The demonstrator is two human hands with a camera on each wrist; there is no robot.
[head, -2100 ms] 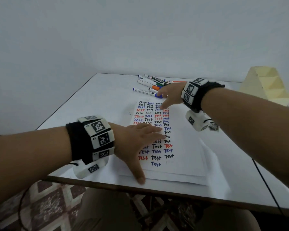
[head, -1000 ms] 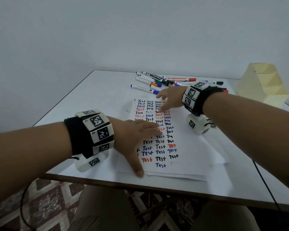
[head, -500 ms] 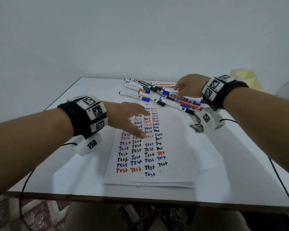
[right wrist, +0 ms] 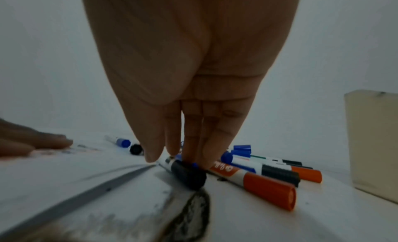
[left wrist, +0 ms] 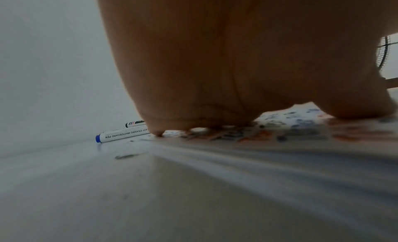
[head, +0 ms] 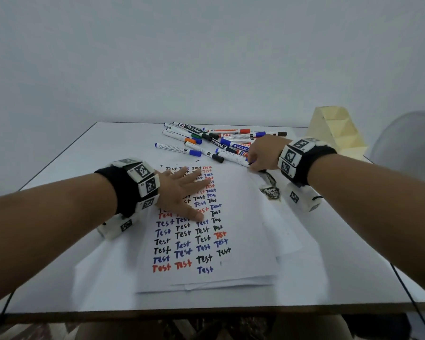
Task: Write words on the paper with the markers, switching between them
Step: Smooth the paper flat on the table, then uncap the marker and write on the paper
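my left hand (head: 182, 192) lies flat to pin the paper (head: 243, 241) while my right hand (head: 261, 153) pinches a black-capped marker (right wrist: 185, 173) near the table's (head: 96, 168) far edge.

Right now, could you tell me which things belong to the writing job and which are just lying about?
For the job: paper; markers; black-capped marker under the right hand; left hand flat on the paper.
Lying about: cream holder; fan.
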